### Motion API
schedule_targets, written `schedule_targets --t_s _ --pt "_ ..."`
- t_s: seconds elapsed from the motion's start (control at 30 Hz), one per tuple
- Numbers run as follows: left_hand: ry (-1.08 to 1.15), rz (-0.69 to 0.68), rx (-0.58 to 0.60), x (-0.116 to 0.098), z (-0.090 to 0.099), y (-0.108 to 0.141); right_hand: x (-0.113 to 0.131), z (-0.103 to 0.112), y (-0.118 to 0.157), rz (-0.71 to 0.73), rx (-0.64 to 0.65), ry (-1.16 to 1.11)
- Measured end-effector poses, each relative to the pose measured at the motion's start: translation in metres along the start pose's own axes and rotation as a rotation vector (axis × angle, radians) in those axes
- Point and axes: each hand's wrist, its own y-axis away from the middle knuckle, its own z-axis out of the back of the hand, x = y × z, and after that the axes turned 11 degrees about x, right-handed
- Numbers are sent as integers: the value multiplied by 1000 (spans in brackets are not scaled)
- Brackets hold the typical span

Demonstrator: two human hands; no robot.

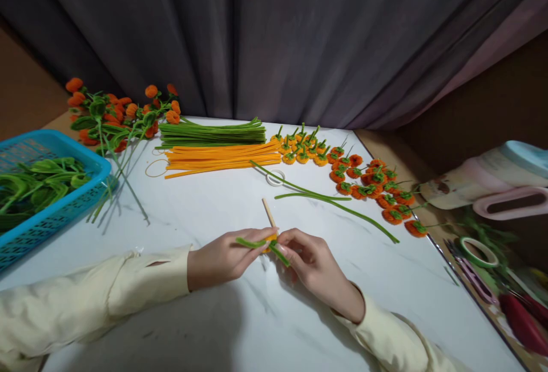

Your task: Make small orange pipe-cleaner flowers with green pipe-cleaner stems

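Near the middle of the white table, my left hand (226, 255) is closed on a small yellow-orange pipe-cleaner flower (270, 238). A green pipe cleaner (249, 242) crosses that flower, one end sticking out to the left over my fingers and another slanting down to the right. My right hand (314, 261) pinches at the green pipe cleaner by the flower, its fingers closed. A thin wooden stick (268, 211) points up and away from between my hands; its lower end is hidden by the flower and fingers.
Green pipe cleaners (214, 134) and yellow ones (218, 158) lie bundled behind my hands. Finished yellow (302, 156) and orange flower heads (372, 178) stand right of them. A blue basket (96, 181) holds leaves at left; scissors (475, 280) and green tape (478, 252) lie at right.
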Motion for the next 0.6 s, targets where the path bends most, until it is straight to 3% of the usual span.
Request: schedule_targets --t_s 0.2,0.3,0.43,0.5,0.6 --pt "-198 -123 -5 6 -4 3 -1 -4 0 -83 -7 -79" --pt "-216 -105 38 6 -4 4 1 -6 2 -5 -38 26" --pt "-175 -110 57 2 -3 3 -1 -10 6 195 -116 347" --pt "-82 -65 49 0 -2 1 -4 -10 7 315 -131 488" --pt "201 163 90 -4 -1 -3 -7 -9 7 406 -133 561"
